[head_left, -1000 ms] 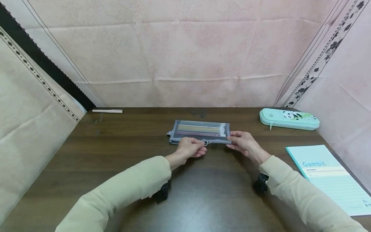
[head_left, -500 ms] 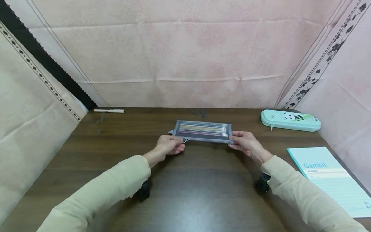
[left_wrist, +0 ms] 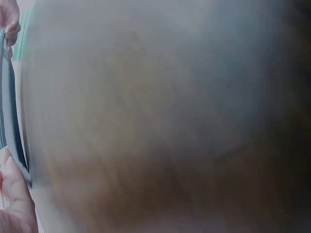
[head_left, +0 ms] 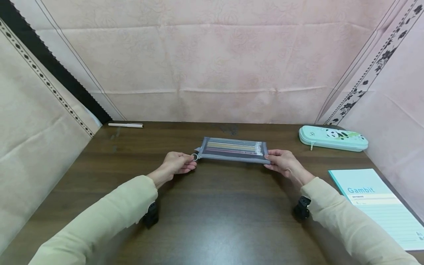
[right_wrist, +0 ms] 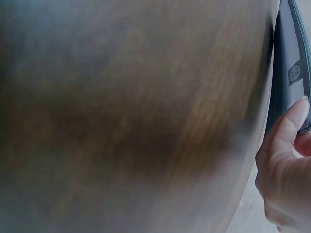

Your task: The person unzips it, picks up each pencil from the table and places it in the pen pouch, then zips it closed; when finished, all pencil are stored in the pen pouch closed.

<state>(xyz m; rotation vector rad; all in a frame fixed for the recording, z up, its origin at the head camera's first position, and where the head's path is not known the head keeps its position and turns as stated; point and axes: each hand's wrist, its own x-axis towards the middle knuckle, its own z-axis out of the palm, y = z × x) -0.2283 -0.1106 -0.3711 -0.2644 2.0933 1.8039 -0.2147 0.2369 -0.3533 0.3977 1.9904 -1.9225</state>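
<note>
A grey zip pouch [head_left: 232, 156] with a see-through window lies across the middle of the table, several pencils [head_left: 232, 146] showing inside it. At its near left corner my left hand [head_left: 173, 164] pinches the ring of the zipper pull [head_left: 195, 157]. My right hand [head_left: 285, 164] holds the pouch's near right corner between thumb and fingers. In the right wrist view, the right thumb [right_wrist: 290, 121] presses on the pouch [right_wrist: 286, 63] close to a small dark label. Only a sliver of the pouch [left_wrist: 12, 107] shows in the left wrist view.
A mint pencil case [head_left: 332, 139] with a panda print sits at the back right of the brown table [head_left: 212, 206]. Nearer, at the right edge, lies a light-blue notebook [head_left: 377, 213]. A white pen [head_left: 126, 125] rests along the back left edge, before a cloth backdrop [head_left: 212, 66].
My left hand has slid the zipper pull leftward along the pouch's near edge, from right of the middle to the left corner. The right hand keeps its hold on the right corner.
</note>
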